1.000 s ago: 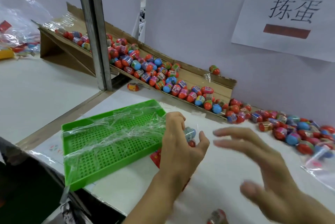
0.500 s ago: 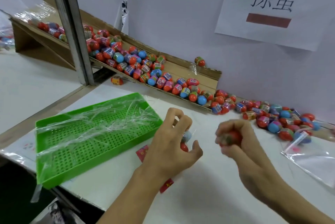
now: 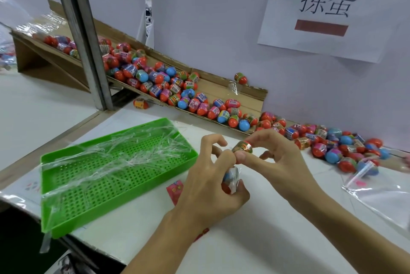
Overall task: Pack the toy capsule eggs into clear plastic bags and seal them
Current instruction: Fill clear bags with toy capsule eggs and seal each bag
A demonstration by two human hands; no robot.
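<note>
Near the frame's center, the right hand is pinching a red capsule egg between thumb and fingertips, while the left hand is curling around a small clear bag of eggs. Loose eggs are lying at right, a green tray at left, a cardboard chute behind.
</note>
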